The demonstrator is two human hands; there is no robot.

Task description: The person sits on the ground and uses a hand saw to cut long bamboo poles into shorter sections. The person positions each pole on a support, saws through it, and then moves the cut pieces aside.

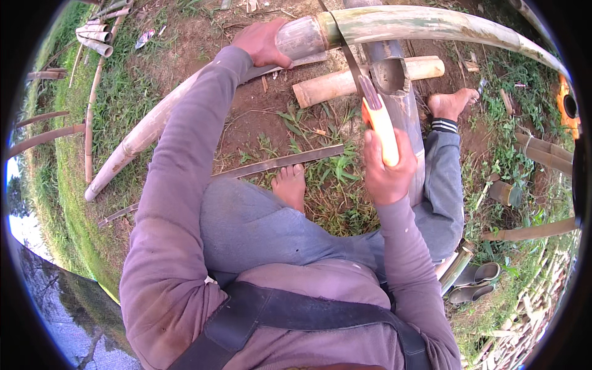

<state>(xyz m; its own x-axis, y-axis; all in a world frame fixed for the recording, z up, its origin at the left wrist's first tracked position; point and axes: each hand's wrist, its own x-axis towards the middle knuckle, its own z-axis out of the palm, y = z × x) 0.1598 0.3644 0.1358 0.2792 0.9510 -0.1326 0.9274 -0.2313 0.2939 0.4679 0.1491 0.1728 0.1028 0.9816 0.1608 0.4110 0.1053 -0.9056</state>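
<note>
Bamboo pole (401, 23), long, arced from 9 o'clock through 12 to 2; laid over darker bamboo support (404, 120) at 1 to 2. Hand saw (370, 94), orange-handled, at 1 o'clock; blade set across the pole. Left hand (264, 43), near 12: fingers clamped over the pole. Right hand (390, 166), at 3: fingers wrapped round the saw. Strokes best made long and square, the pole firmly pinned, left fingers held clear.
</note>
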